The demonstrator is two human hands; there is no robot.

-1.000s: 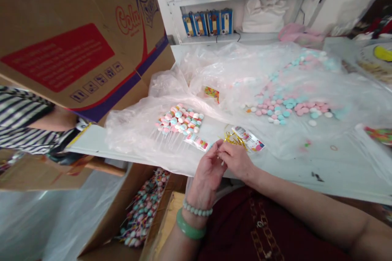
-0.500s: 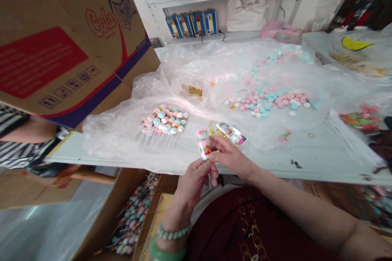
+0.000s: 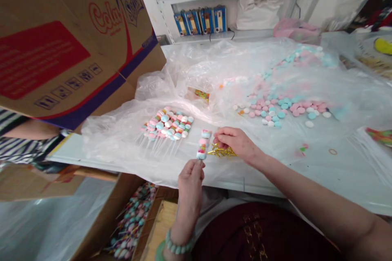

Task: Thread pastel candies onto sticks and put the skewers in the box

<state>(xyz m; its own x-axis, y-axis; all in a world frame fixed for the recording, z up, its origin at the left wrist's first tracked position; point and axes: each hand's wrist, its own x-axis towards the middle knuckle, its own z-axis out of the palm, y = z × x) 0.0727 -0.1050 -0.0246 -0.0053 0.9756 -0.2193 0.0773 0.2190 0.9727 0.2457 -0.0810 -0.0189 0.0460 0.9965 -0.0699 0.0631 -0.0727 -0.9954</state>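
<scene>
My left hand (image 3: pixel 191 179) grips the stick of a marshmallow skewer (image 3: pixel 202 147), held upright near the table's front edge. The skewer has pink, white and blue pieces with a colourful band in the middle and looks wrapped in clear printed film. To its right, my right hand (image 3: pixel 234 142) has its fingertips pinched together just above a small pile of gold twist ties (image 3: pixel 222 151). Whether a tie is between those fingertips I cannot make out. Left of my hands lies a stack of marshmallow skewers (image 3: pixel 170 124), their white sticks pointing toward me.
Loose marshmallows (image 3: pixel 284 106) spread over plastic sheeting (image 3: pixel 190 57) at the back right. A large cola carton (image 3: pixel 76 45) stands on the left, with a person's arm (image 3: pixel 33 129) beyond it. Below the table edge, a box (image 3: pixel 104 220) holds many finished-looking skewers. White sticks (image 3: pixel 372 151) lie far right.
My right hand has left the wrapped skewer and moved slightly right, over the gold ties. The silver printed packets beside them no longer show. The left hand keeps the skewer, and the view has shifted.
</scene>
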